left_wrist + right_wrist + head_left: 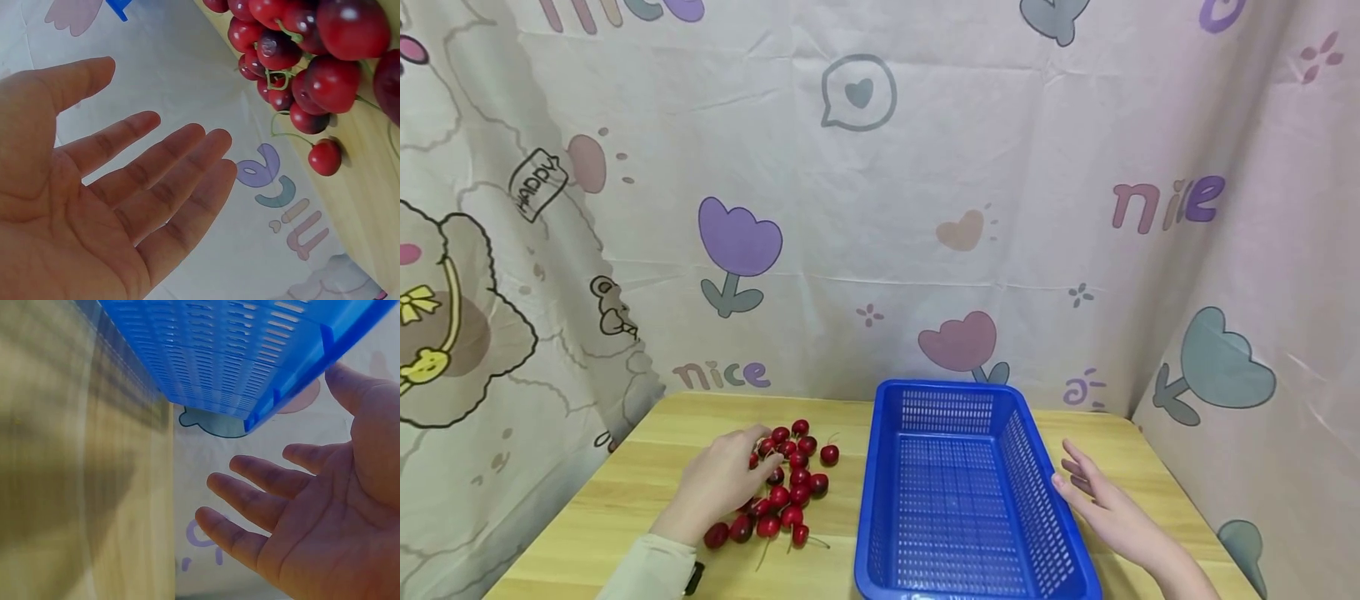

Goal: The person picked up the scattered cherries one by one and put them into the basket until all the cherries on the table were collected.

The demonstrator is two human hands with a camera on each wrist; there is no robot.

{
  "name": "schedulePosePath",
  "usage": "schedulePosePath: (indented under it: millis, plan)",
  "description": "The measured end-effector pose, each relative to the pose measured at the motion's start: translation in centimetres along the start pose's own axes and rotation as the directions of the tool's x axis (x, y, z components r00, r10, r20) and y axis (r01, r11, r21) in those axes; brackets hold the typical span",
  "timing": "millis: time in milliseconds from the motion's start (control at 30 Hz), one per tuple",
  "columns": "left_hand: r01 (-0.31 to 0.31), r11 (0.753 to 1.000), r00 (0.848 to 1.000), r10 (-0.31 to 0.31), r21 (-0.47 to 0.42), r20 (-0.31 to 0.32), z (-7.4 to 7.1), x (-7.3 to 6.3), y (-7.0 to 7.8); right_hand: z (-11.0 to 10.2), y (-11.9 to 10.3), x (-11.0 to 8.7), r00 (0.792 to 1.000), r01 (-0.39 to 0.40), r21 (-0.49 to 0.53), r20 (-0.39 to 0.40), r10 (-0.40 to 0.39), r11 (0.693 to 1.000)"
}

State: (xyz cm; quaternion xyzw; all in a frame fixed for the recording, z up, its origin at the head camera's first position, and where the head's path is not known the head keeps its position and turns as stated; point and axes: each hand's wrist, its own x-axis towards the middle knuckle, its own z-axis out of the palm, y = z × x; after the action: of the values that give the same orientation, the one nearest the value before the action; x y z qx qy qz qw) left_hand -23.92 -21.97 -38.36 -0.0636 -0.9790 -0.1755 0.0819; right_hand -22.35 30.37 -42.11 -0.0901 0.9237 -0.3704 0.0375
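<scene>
Dark red cherries [778, 497], several with green stems, lie in a loose heap on the left of the table. Over the heap's far left side is my left hand [724, 477]; the left wrist view shows that hand [125, 181] with fingers spread and nothing in them, apart from the cherries [337, 84]. A blue perforated plastic basket [867, 492] stands to the right of the cherries, its inside bare. Beside its right wall is my right hand [1108, 510], fingers extended. In the right wrist view its thumb is at the rim of the basket [206, 350]; whether it touches I cannot tell.
The wooden table [595, 500] has a light grain. Behind it and on both sides hangs a pale printed curtain [865, 208] with tulips and words. One cherry [829, 454] lies slightly apart, to the right of the heap.
</scene>
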Motion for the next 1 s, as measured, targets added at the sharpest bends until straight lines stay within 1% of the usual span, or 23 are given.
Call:
schedulePosePath:
  millis: [300,433,567,667,867,1000]
  plan:
    - [0.012,1.000,1.000,-0.012,0.007,-0.004,0.2,-0.5,-1.1,0.6,0.6,0.1,0.999,-0.011,0.138,0.050,0.004,0.990]
    - [0.017,1.000,1.000,-0.017,0.009,0.001,0.3,-0.9,-1.5,0.8,0.7,0.3,0.998,-0.038,0.150,0.064,0.029,0.988]
    - [0.020,1.000,1.000,-0.020,0.009,0.006,0.3,-1.1,-1.8,0.9,0.8,0.6,0.992,-0.112,0.151,0.082,0.101,0.982]
    - [0.024,1.000,1.000,-0.024,0.013,0.007,0.3,-1.3,-2.0,0.9,0.9,0.8,0.986,-0.149,0.168,0.097,0.134,0.974]
    - [0.021,1.000,1.000,-0.021,0.002,0.005,0.4,-1.7,-2.6,1.2,1.2,0.9,0.985,-0.157,0.212,0.110,0.136,0.965]
    - [0.034,0.999,0.999,-0.034,-0.002,0.028,0.4,-2.0,-3.1,1.3,1.3,1.0,0.985,-0.153,0.250,0.110,0.129,0.956]
